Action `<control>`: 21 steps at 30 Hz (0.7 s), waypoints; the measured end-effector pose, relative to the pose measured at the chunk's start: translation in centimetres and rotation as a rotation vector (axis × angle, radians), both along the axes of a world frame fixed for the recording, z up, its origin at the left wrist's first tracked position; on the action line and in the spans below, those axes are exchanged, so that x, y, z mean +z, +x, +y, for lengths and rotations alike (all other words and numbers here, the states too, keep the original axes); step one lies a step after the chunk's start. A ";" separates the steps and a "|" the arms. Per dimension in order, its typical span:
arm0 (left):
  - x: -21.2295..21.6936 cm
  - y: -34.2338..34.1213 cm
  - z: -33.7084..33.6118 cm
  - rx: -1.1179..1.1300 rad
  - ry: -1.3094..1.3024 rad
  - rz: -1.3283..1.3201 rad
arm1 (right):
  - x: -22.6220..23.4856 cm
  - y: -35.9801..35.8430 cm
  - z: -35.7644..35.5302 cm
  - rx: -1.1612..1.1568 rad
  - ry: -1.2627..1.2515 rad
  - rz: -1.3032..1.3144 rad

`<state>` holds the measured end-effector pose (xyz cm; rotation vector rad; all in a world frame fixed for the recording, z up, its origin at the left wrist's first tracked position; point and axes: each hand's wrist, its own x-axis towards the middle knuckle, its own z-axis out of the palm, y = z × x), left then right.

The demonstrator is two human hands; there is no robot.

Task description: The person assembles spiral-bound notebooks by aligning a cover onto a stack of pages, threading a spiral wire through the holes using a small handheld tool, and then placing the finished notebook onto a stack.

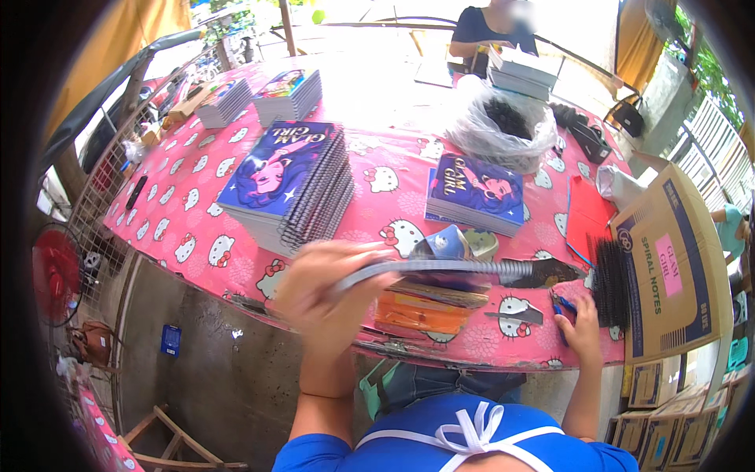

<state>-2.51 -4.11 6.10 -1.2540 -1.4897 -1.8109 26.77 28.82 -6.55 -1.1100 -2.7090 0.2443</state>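
My left hand (334, 287), smeared by motion, is closed on the near end of a long grey spiral binding (456, 267) that stretches to the right above the table. Blur hides whether the binding is loose or the edge of a notebook. Beneath it lies an orange block-like stack (432, 311), with something purple partly hidden on top. On the right, my right hand (582, 326) rests by the table's near edge, its fingers around blue-handled pliers (561, 307). A bundle of black coils (610, 283) stands just beyond that hand, against a cardboard box (680, 259).
A tall stack of spiral-bound notebooks (287, 181) stands left of centre; a lower stack (476, 193) lies right. Further back are more book stacks (287, 94), a plastic bag of black material (503, 122) and a red sheet (590, 212). Another person (491, 35) sits across the table.
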 end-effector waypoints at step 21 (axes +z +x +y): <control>-7.5 7.5 4.3 0.067 -0.295 -0.054 | 7.9 -7.9 -13.4 0.739 -0.359 0.531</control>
